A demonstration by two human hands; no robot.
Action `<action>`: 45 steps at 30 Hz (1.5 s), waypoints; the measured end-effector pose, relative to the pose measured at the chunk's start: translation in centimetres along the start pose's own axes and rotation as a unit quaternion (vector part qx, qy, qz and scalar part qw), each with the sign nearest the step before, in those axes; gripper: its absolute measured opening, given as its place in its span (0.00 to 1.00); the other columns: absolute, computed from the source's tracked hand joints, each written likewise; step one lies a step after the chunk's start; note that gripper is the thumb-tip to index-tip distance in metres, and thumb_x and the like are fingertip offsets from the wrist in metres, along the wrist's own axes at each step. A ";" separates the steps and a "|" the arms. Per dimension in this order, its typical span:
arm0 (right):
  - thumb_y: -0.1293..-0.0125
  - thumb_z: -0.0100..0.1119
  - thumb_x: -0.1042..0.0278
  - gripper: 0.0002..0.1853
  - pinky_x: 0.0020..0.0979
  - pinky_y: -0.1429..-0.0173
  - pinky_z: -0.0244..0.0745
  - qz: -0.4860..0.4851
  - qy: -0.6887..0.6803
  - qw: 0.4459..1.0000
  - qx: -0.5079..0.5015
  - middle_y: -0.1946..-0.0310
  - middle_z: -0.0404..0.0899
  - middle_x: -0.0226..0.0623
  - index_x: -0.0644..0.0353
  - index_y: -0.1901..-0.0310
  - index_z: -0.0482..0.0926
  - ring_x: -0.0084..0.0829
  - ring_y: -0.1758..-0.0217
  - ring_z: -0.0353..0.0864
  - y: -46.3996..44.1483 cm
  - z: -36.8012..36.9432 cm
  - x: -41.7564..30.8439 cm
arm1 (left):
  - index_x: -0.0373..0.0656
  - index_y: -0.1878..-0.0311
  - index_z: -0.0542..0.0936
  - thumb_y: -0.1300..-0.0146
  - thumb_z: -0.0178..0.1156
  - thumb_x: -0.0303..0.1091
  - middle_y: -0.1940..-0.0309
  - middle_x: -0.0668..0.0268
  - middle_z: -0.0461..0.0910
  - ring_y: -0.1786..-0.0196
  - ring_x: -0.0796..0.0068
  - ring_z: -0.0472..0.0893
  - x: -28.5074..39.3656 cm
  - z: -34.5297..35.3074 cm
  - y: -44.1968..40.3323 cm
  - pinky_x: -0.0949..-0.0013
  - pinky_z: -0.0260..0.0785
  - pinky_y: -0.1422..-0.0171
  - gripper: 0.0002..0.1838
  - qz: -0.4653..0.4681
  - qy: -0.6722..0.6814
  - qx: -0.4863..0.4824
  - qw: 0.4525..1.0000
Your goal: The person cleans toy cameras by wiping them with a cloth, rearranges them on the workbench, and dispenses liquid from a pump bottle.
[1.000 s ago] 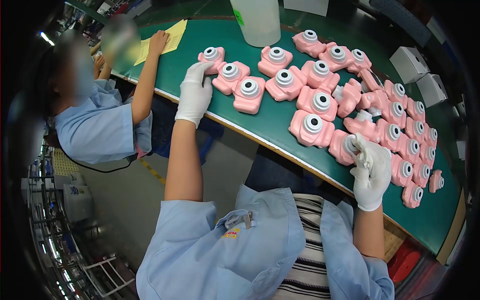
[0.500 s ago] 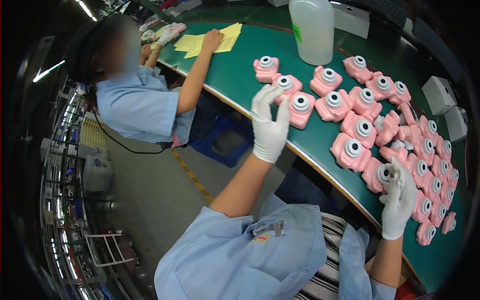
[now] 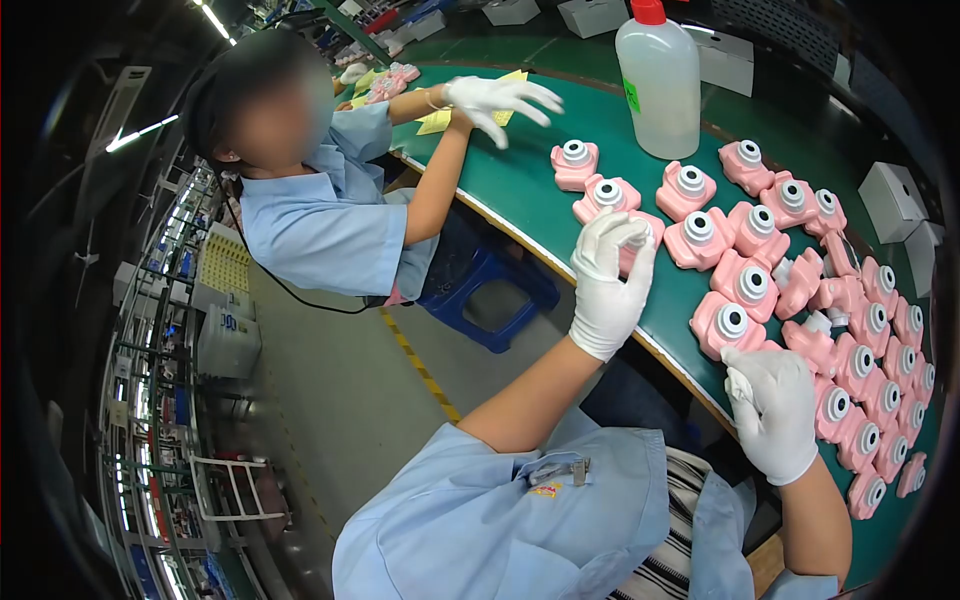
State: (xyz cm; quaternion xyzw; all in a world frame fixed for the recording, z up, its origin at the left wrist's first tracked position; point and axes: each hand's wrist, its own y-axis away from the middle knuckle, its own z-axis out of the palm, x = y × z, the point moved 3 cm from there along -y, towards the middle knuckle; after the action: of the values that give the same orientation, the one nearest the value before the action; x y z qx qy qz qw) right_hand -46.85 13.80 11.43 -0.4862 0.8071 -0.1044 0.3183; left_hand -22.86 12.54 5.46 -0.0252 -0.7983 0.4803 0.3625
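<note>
My left hand (image 3: 610, 290), in a white glove, is curved in front of a pink toy camera (image 3: 652, 224) near the table edge. Its thumb and fingers are apart and partly cover that camera; whether they touch it I cannot tell. My right hand (image 3: 778, 412), also gloved, is beside a pink toy camera (image 3: 728, 322) with a white lens ring. Its fingers are curled and pressed together; anything inside them is hidden. Several more toy cameras (image 3: 752, 284) lie close together on the green table (image 3: 540, 205), some of them tilted.
A translucent bottle (image 3: 662, 95) with a red cap stands behind the cameras. White boxes (image 3: 893, 203) are at the far right. At the left, a co-worker in a blue shirt (image 3: 330, 225) extends a gloved hand (image 3: 500, 100) above yellow sheets (image 3: 435, 122). A blue stool (image 3: 490, 300) stands beside the table.
The view has shifted. My left hand has come over a camera with its fingers more bent. My right hand has turned and curled. The co-worker's gloved hand now reaches out over the table.
</note>
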 end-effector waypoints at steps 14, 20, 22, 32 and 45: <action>0.46 0.62 0.76 0.19 0.39 0.63 0.65 -0.015 -0.023 0.999 0.046 0.66 0.79 0.36 0.60 0.51 0.78 0.39 0.66 0.78 -0.1 -0.3 0.8 | 0.42 0.53 0.77 0.45 0.63 0.21 0.51 0.51 0.76 0.49 0.49 0.77 0.7 0.8 -0.1 0.55 0.70 0.45 0.15 0.038 -0.107 -0.076 0.991; 0.48 0.62 0.77 0.20 0.39 0.63 0.65 -0.021 -0.012 0.998 0.056 0.66 0.79 0.35 0.60 0.50 0.78 0.38 0.66 0.78 -0.1 -0.2 0.9 | 0.41 0.53 0.77 0.44 0.63 0.21 0.51 0.50 0.77 0.48 0.49 0.77 0.8 0.7 -0.1 0.54 0.70 0.45 0.15 0.037 -0.098 -0.074 0.992; 0.49 0.62 0.77 0.20 0.38 0.63 0.65 -0.019 -0.011 0.998 0.055 0.66 0.79 0.35 0.60 0.50 0.78 0.38 0.66 0.78 -0.1 -0.1 0.8 | 0.41 0.53 0.77 0.45 0.64 0.21 0.51 0.50 0.76 0.48 0.49 0.76 0.8 0.8 -0.1 0.54 0.70 0.45 0.15 0.037 -0.098 -0.073 0.992; 0.49 0.63 0.77 0.21 0.38 0.62 0.65 -0.014 -0.008 0.998 0.052 0.66 0.79 0.35 0.59 0.51 0.78 0.38 0.65 0.78 -0.1 0.0 0.9 | 0.42 0.53 0.77 0.45 0.65 0.22 0.51 0.51 0.77 0.48 0.49 0.76 0.8 0.8 -0.2 0.54 0.70 0.45 0.15 0.037 -0.100 -0.073 0.992; 0.49 0.63 0.77 0.20 0.38 0.62 0.66 -0.009 -0.014 0.998 0.057 0.67 0.79 0.35 0.60 0.51 0.78 0.38 0.66 0.77 -0.1 -0.1 0.8 | 0.41 0.52 0.76 0.44 0.62 0.19 0.50 0.52 0.75 0.45 0.50 0.75 0.8 0.4 0.1 0.54 0.68 0.42 0.16 0.037 -0.091 -0.059 0.993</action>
State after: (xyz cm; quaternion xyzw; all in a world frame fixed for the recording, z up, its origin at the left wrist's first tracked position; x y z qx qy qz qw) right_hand -47.08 13.06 11.20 -0.4757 0.7912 -0.1461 0.3555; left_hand -23.72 12.56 5.72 -0.0328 -0.8536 0.4455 0.2681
